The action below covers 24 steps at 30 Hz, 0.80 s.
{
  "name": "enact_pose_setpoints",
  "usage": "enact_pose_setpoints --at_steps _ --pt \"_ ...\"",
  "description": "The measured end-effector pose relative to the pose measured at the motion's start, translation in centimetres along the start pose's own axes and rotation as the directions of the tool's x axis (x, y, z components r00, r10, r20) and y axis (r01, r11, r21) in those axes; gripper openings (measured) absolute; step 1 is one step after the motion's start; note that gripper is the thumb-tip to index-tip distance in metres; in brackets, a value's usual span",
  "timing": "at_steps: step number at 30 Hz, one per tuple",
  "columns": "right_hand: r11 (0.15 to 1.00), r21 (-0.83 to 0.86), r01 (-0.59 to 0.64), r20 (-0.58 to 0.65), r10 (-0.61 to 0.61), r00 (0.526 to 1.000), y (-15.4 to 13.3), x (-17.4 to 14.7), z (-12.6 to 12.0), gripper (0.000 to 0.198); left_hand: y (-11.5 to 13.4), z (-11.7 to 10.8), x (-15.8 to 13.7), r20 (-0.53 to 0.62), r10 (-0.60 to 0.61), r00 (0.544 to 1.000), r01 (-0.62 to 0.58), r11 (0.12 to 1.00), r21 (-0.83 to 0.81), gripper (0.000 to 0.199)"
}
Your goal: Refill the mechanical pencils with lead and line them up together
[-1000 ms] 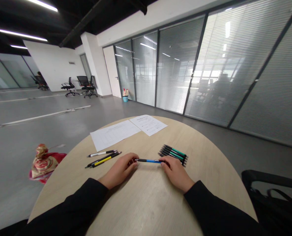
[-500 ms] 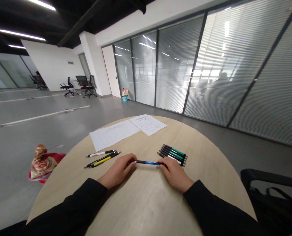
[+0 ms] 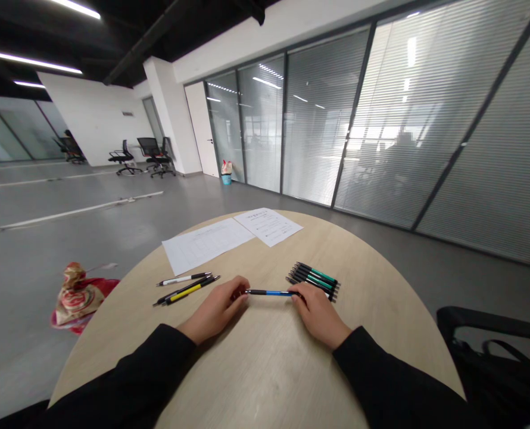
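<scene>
A blue pen [image 3: 274, 292] with a dark grip lies level between my two hands, just over the table. Its tip end is pinched by my left hand [image 3: 218, 307]. At the other end, the fingers of my right hand [image 3: 317, 313] close round the pen and hide that end. Right beside my right hand, a row of several green, black and white pens [image 3: 316, 275] lies side by side, partly covered by it. Left of my left hand lie a white pen [image 3: 183, 279] and a yellow pen [image 3: 190, 291] with a black pen [image 3: 175, 294] against it.
The round wooden table [image 3: 265, 381] bears two printed sheets, a left sheet [image 3: 209, 241] and a right sheet [image 3: 269, 226], near its far edge. A black chair [image 3: 492, 325] stands at the right. On the floor at left sits a red and tan bag [image 3: 80, 298].
Both hands keep hold of the blue pen; it has shifted very slightly up and seems turned a little about its length. The other pens and the sheets lie as before.
</scene>
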State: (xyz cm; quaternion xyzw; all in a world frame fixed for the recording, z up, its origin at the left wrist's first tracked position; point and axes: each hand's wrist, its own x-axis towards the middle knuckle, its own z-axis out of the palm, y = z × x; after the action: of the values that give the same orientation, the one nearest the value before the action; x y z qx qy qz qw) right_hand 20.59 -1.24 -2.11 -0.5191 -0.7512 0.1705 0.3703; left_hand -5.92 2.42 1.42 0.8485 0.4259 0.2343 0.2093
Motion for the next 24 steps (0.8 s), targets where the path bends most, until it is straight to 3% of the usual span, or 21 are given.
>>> enact_pose_setpoints --at_steps 11,24 --pt "0.999 -0.02 0.026 0.01 -0.026 1.0 -0.04 -0.02 -0.09 0.023 0.37 -0.33 0.07 0.044 0.015 0.999 -0.015 1.0 -0.01 0.034" --pt "1.0 0.002 0.01 0.018 -0.01 1.0 -0.04 0.01 -0.14 0.022 0.38 -0.33 0.06 0.02 0.003 1.0 -0.003 1.0 -0.011 0.021"
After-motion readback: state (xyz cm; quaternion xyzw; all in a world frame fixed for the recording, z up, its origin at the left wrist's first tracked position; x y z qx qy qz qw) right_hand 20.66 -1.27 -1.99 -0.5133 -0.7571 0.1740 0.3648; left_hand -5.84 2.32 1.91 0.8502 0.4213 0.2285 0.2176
